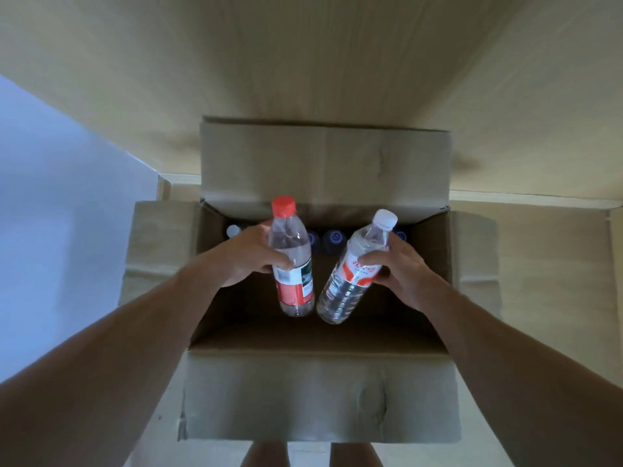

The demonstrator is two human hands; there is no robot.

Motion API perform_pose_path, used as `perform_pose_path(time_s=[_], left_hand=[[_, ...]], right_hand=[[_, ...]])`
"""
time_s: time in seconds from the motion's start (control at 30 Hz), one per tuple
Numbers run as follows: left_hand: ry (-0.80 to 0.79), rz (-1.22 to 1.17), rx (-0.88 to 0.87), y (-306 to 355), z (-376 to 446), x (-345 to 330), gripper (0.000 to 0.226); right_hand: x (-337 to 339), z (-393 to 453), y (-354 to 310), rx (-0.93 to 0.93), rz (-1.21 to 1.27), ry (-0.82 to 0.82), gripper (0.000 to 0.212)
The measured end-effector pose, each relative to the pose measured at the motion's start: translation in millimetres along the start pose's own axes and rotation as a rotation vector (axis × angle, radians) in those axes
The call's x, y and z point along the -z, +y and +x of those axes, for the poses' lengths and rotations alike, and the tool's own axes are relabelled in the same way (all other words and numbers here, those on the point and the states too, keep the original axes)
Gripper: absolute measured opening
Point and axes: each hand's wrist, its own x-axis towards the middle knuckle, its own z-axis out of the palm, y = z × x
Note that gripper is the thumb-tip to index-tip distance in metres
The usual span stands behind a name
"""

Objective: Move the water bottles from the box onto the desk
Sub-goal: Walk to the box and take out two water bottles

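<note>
The left grip (251, 256) is wrapping its fingers and thumb round the middle of a red-capped bottle (292, 261), holding it nearly upright over the open cardboard box (320, 396). The right grip (401, 267) is curling round a white-capped bottle (354, 271), which is leaning with its cap toward 1 o'clock and its base toward 7 o'clock. The two bottles' lower ends are sitting just beside each other above the middle of the box; I cannot tell whether they are touching. Both are showing clear water, and each is wearing a label with red on it.

Inside the box, along its far wall at 12 o'clock, more bottles are standing in the shadow: a pale cap (232, 230) at about 10 o'clock from the left hand, and dark blue caps (333, 238) showing between and beyond the held bottles. The box flaps are lying folded outward on all four sides. The pale wooden desk (303, 62) is stretching across the top of the view at 12 o'clock, beyond the box's far flap.
</note>
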Motion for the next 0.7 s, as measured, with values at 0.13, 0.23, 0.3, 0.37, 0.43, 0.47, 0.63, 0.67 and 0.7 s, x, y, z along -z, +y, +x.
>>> perform_pose_path(time_s=[0.13, 0.23, 0.3, 0.37, 0.43, 0.47, 0.63, 0.67, 0.7], left_hand=[[0.046, -0.1, 0.036, 46.9, -39.5, 3.2, 0.028], [0.111, -0.121, 0.01, 83.6, -68.0, -0.4, 0.052], [0.134, -0.136, -0.021, 106.6, -85.2, -6.0, 0.06], [0.113, -0.194, -0.051, 128.0, -100.7, -12.9, 0.064], [0.083, -0.256, -0.091, 148.2, -115.4, -20.1, 0.065], [0.077, -0.273, -0.11, 158.0, -123.3, -23.0, 0.064], [0.082, -0.387, -0.155, 202.4, -164.0, -40.5, 0.058], [0.081, -0.408, -0.165, 210.7, -172.8, -44.4, 0.057], [0.079, -0.417, -0.171, 218.2, -181.4, -48.5, 0.058]], right_hand=[[-8.6, -42.4, -49.9, 0.008, 0.136, -0.058, 0.063], [-15.2, -75.2, -83.5, 0.009, 0.184, -0.072, 0.062], [-18.6, -94.5, -103.5, 0.034, 0.217, -0.076, 0.058], [-22.4, -111.8, -121.9, 0.057, 0.245, -0.063, 0.06], [-26.4, -129.1, -139.7, 0.064, 0.257, -0.028, 0.063], [-28.5, -137.8, -148.4, 0.066, 0.256, -0.014, 0.061], [-34.6, -182.5, -187.6, 0.111, 0.279, -0.013, 0.066], [-35.1, -191.0, -194.4, 0.127, 0.29, -0.026, 0.068], [-35.5, -199.6, -200.2, 0.143, 0.3, -0.041, 0.067]])
